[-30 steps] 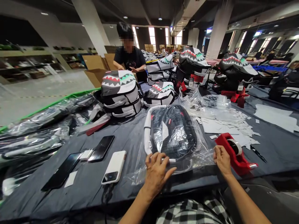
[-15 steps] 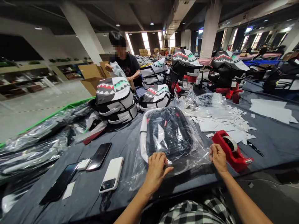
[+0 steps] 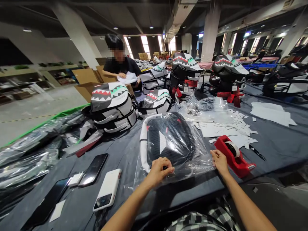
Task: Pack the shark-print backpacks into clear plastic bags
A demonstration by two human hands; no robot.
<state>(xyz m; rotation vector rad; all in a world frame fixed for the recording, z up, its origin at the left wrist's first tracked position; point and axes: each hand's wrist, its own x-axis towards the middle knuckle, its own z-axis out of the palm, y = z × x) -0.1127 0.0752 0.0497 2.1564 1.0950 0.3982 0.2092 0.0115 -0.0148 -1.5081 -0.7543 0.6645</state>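
Observation:
A dark backpack with white edging [image 3: 170, 138] lies inside a clear plastic bag [image 3: 201, 160] at the table's front. My left hand [image 3: 160, 170] rests at the near side of the bag, its fingers curled on the plastic. At the bag's right corner, my right hand [image 3: 219, 162] pinches the clear film between thumb and fingers. Just right of that hand stands a red tape dispenser [image 3: 234, 157] with a roll of tape.
Phones [image 3: 93, 170] and a white power bank [image 3: 108, 189] lie at left. Stacked shark-print backpacks [image 3: 113, 106] stand behind, near a person [image 3: 120, 65] holding something white. White paper pieces [image 3: 221, 130] and a black pen-like tool [image 3: 257, 152] lie at right.
The view has shifted slightly, so the table's things sit further left. My left fingers have drawn closer together on the plastic. The person across the table has lowered the white material.

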